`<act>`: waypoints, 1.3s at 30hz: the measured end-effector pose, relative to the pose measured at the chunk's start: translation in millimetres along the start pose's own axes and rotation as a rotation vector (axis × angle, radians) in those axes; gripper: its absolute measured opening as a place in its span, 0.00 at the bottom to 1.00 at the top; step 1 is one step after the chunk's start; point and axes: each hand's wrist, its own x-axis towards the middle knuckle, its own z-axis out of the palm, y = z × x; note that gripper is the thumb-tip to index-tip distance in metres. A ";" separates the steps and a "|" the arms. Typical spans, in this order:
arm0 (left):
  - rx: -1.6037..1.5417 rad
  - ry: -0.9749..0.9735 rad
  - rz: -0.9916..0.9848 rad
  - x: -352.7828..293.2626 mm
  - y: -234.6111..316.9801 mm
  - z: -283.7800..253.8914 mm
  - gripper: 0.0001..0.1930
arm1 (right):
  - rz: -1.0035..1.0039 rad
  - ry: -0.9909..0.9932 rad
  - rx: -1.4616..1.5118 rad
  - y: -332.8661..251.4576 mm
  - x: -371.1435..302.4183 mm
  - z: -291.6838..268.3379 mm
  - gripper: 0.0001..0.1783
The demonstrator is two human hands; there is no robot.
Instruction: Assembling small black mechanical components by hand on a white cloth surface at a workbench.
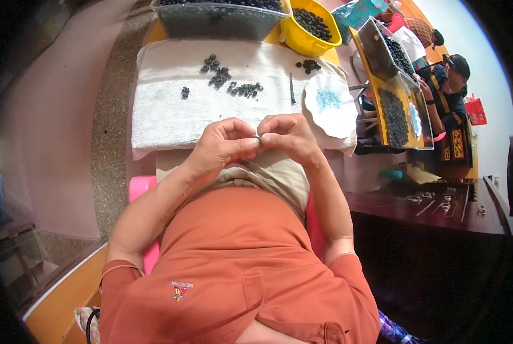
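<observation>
My left hand [223,144] and my right hand [291,136] meet fingertip to fingertip at the near edge of a white cloth [170,123]. Both pinch one small dark piece [258,137], mostly covered by the thumbs and fingers, so its exact kind does not show. Beyond the hands, loose small black round parts [219,77] lie in clusters on the cloth, with another small heap [308,66] farther right. A thin black stick [292,89] lies beside a white scalloped plate [342,121], which holds tiny light-blue bits [327,100].
A clear plastic bin [216,30] of black parts stands at the table's far side, next to a yellow basin [293,37] of the same. At a second table on the right, a person [452,109] sits by another bin [377,49]. Dark furniture [377,209] stands lower right.
</observation>
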 end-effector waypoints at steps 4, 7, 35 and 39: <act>0.002 -0.007 0.002 0.9 0.4 0.8 0.09 | 0.006 0.021 0.076 2.2 -0.3 4.8 0.05; 0.000 -0.021 -0.010 0.1 2.3 3.1 0.09 | -0.032 0.028 0.090 9.8 0.3 2.4 0.05; -0.215 0.117 0.114 2.7 1.8 -1.3 0.11 | -0.255 0.073 -0.487 -3.7 13.9 4.1 0.09; -0.150 0.137 0.090 -0.3 4.0 -3.4 0.11 | -0.370 0.205 -0.966 -23.8 59.7 -4.8 0.10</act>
